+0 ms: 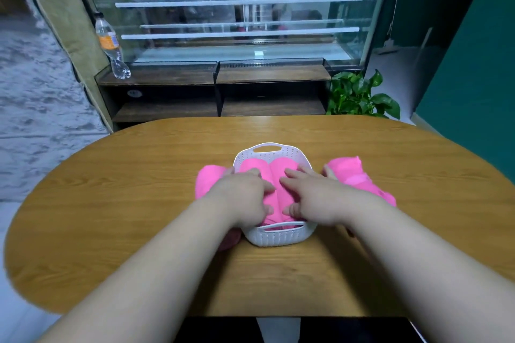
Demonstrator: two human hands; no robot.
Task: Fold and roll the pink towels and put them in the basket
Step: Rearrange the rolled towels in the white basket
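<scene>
A white perforated basket (274, 238) stands in the middle of the wooden table. Two rolled pink towels (276, 172) lie side by side inside it. My left hand (245, 195) presses flat on the left roll and my right hand (315, 198) presses flat on the right roll, fingers spread. A loose pink towel (207, 179) lies left of the basket, partly under my left arm. Another crumpled pink towel (359, 178) lies to the right of the basket, behind my right arm.
The oval wooden table (139, 203) reaches out on all sides of the basket. Beyond its far edge stand a glass display case (239, 17), a plastic bottle (111, 47) on a low shelf, and a green plant (359, 95).
</scene>
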